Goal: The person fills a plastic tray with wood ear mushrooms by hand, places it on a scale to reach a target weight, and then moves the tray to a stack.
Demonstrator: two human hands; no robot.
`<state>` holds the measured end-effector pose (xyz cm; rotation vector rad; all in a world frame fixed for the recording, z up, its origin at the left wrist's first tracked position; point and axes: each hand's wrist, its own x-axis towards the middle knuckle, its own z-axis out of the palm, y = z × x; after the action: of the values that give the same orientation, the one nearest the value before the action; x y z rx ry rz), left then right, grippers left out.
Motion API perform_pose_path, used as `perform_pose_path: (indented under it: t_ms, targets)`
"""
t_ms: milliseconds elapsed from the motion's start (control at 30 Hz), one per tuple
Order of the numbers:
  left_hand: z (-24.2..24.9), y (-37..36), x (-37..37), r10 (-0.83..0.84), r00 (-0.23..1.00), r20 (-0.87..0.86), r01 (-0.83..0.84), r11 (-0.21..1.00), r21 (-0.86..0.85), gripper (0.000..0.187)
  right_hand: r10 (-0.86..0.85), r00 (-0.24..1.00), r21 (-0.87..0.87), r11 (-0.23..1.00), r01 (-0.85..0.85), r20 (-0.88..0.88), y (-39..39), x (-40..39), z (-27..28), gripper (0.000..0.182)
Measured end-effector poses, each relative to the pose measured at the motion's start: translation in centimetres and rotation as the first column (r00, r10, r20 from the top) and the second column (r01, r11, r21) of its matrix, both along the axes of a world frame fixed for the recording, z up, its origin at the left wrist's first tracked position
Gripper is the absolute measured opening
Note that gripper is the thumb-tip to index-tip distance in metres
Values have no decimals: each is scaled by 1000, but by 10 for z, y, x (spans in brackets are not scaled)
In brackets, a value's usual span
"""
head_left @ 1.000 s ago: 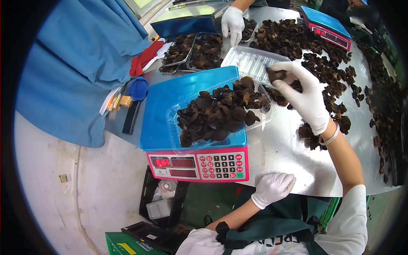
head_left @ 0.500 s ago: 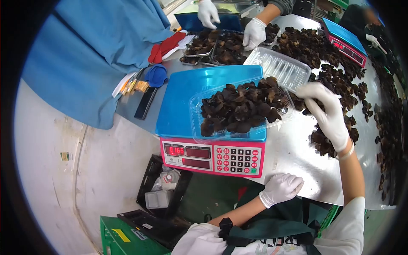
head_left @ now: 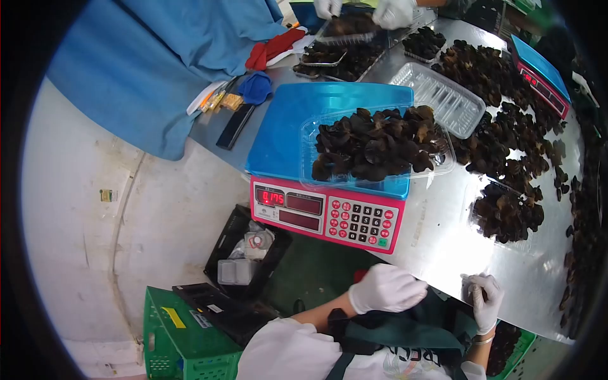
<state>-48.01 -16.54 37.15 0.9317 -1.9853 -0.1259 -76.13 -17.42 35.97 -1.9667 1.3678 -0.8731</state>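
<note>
A clear plastic tray [head_left: 308, 152] heaped with wood ear mushrooms [head_left: 373, 144] rests on the blue pan of a pink digital scale [head_left: 291, 215], whose red display appears to read 0.175. My gloved left hand [head_left: 388, 289] is closed above my lap, below the scale; what its fingertips hold, if anything, cannot be made out. At the table's near edge, my gloved right hand [head_left: 486, 301] is curled around a small dark piece that looks like wood ear. An unfilled clear tray [head_left: 440, 98] lies behind the loaded one.
Loose wood ears [head_left: 522, 142] spread along the right side, with another clump [head_left: 508, 212] nearer me. A co-worker's gloved hands [head_left: 392, 12] handle a filled tray at the back. A second scale [head_left: 539, 76] stands far right. Green crate [head_left: 190, 342] and black crate [head_left: 234, 253] sit below.
My right hand has drawn back from beside the loaded tray to the table edge. My left hand has shifted slightly left. The display went from 0.165 to 0.175. The co-worker has lifted a filled tray.
</note>
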Motion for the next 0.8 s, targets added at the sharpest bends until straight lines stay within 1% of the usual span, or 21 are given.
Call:
perform_pose_path:
  t_ms: [67,100,133,167,200,233,267,300,367,400,500,533,633,667,733,767,800]
  targets:
    - [16,2,25,133,983,124,-132,991,-16,9,-112,988,64,992,106,104,6,-4,-10,9]
    - [25,1,39,227,958,176,-219,973,-68,6,-136,982,109,986,122,131,7,-4,-9,9]
    - [35,1,59,351,885,306,-326,936,-130,5,-161,975,151,979,137,156,5,-2,-4,10]
    - [48,-3,76,457,850,262,-424,889,-173,6,-183,967,190,971,149,178,3,-1,0,10]
    - [58,-14,94,544,834,89,-511,824,-245,5,-188,961,138,977,162,204,3,3,-1,9]
    - [63,-20,114,638,766,-84,-641,768,-12,4,-177,967,120,980,157,183,2,3,0,8]
    - [82,-29,124,714,673,-192,-695,699,168,8,-166,973,103,983,151,160,3,3,2,8]
    - [101,-39,133,786,555,-274,-704,619,349,12,-156,978,84,986,145,138,3,4,3,8]
    - [120,-54,155,816,568,-104,-678,536,504,21,-148,980,45,989,144,133,2,7,7,8]
    - [120,-65,166,791,612,-11,-668,524,528,20,-146,981,25,989,144,129,2,7,8,8]
    - [122,-81,166,680,699,219,-579,361,731,19,-160,971,89,985,146,177,3,6,10,8]
    - [117,-81,167,655,733,184,-555,419,719,17,-158,970,74,986,147,187,3,6,9,8]
    - [107,-73,174,627,778,20,-343,399,850,16,-163,965,53,986,155,207,4,4,3,8]
    - [106,-63,171,617,787,14,-321,391,862,16,-169,963,55,985,161,209,4,3,1,8]
    - [109,-43,165,642,767,9,-241,274,931,18,-175,959,62,984,166,225,3,1,-2,9]
    - [101,-30,169,632,772,-67,-158,293,943,14,-177,955,65,984,166,240,3,2,-3,9]
    - [97,-22,161,677,707,-207,-9,301,953,12,-177,951,70,984,164,255,3,2,-4,9]
